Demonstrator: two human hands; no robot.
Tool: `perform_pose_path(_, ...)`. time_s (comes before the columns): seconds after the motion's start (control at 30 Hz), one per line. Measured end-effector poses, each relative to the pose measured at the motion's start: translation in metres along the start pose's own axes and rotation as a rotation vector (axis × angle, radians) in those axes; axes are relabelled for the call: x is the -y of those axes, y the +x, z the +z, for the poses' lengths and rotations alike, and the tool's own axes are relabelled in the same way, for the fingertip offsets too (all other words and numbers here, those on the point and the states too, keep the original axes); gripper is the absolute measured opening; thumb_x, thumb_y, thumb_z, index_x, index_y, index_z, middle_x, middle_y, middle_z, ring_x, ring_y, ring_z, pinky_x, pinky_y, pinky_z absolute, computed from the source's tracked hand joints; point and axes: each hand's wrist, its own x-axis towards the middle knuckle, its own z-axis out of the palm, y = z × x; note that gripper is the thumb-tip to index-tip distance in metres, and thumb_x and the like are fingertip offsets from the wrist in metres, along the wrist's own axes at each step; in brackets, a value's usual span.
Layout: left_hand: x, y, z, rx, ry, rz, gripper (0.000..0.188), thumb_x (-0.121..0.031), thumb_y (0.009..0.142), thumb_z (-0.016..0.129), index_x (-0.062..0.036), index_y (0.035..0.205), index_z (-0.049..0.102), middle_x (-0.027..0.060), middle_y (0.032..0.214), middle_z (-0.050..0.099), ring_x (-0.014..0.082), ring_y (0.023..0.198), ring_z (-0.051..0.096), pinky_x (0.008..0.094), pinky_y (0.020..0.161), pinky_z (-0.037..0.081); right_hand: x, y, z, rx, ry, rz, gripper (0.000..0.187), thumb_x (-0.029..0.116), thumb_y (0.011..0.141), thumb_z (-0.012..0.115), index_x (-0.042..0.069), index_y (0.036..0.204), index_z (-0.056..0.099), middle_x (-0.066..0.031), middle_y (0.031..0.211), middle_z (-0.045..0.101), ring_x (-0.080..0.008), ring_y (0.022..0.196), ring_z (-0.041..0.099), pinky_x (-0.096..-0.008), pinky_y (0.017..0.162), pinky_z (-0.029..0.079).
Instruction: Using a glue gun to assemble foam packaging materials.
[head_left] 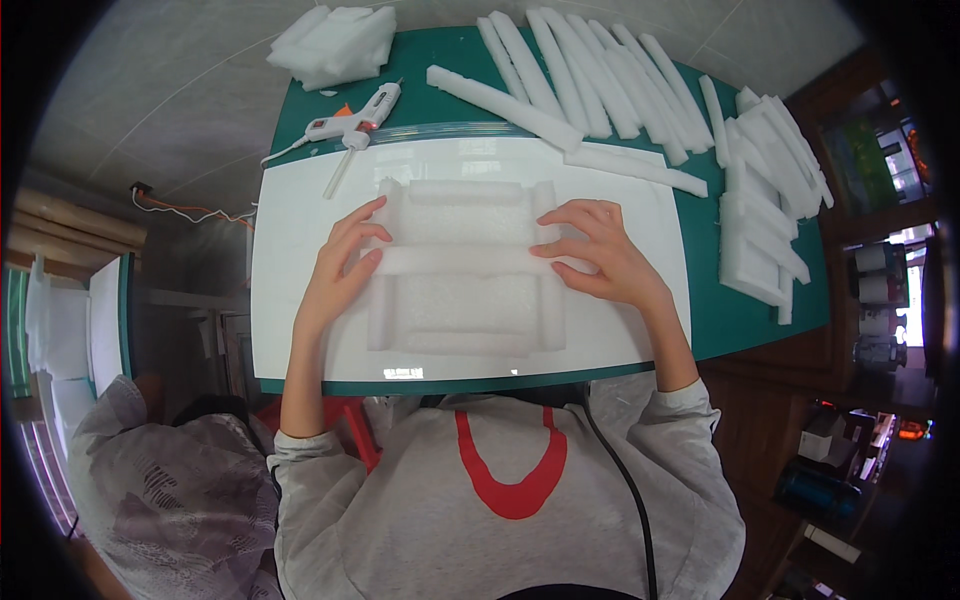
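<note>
A white foam tray [465,315] lies on the white board in front of me, with foam strips fixed along its edges. Across its middle runs a foam strip [460,261], dividing it into two recesses. My left hand [345,262] grips the left end of this strip, thumb and index finger at its tip, other fingers along the tray's left side. At the opposite end, my right hand [605,252] has its thumb and index finger bent around the strip, with the remaining fingers over the right edge strip.
A white glue gun [355,117] lies behind the tray on the green mat [440,55]. Several loose foam strips [590,75] fan out at the back. Foam pieces are piled at back left [335,45] and right [760,215]. Another person [180,490] sits at lower left.
</note>
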Motion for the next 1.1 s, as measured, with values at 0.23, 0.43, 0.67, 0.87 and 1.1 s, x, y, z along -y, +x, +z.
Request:
perform_pose_path(0.23,0.008,0.000,0.004,-0.007,-0.065,0.001,0.018,-0.014,0.077,0.051,-0.0089,0.094,0.056,0.0104,0.133,0.041,0.0317,0.124,0.034,0.0410,0.102,0.025,-0.003,-0.005,0.005,-0.023,0.020,0.013,0.021,0.014,0.076,0.060,0.020,0.095,0.067,-0.0046,0.115,0.052,-0.0223,0.114,0.039,-0.0402,0.096,0.021)
perform_pose_path(0.43,0.004,-0.002,0.003,-0.010,-0.056,-0.003,0.019,-0.014,0.077,0.052,-0.0089,0.095,0.056,0.0102,0.133,0.041,0.0317,0.124,0.033,0.0410,0.103,0.024,0.000,-0.005,0.006,-0.066,0.024,0.004,0.022,0.013,0.077,0.059,0.020,0.095,0.067,-0.0060,0.117,0.050,-0.0232,0.115,0.038,-0.0394,0.096,0.021)
perform_pose_path(0.67,-0.003,-0.003,0.000,-0.012,0.060,-0.018,0.024,-0.020,0.077,0.052,-0.0102,0.098,0.058,0.0119,0.133,0.040,0.0302,0.125,0.032,0.0419,0.102,0.023,0.000,-0.007,0.003,-0.073,-0.008,-0.006,0.022,0.013,0.077,0.060,0.019,0.096,0.068,-0.0062,0.120,0.049,-0.0246,0.114,0.037,-0.0387,0.096,0.021)
perform_pose_path(0.87,-0.035,-0.011,0.003,-0.182,0.385,0.068,0.021,-0.006,0.072,0.061,-0.0067,0.093,0.061,0.0094,0.106,0.051,0.0247,0.102,0.046,0.0345,0.085,0.038,0.014,-0.008,-0.004,-0.041,-0.055,0.054,0.023,0.009,0.077,0.061,0.016,0.097,0.067,-0.0071,0.102,0.050,-0.0228,0.103,0.041,-0.0376,0.091,0.026)
perform_pose_path(1.1,-0.061,-0.018,0.022,-0.176,0.714,0.273,0.021,0.005,0.066,0.057,0.0005,0.086,0.058,0.0105,0.085,0.053,0.0239,0.079,0.055,0.0313,0.062,0.048,0.032,-0.011,0.003,-0.141,0.009,0.135,0.013,0.004,0.076,0.060,0.004,0.089,0.062,-0.0085,0.079,0.046,-0.0223,0.074,0.048,-0.0317,0.070,0.040)
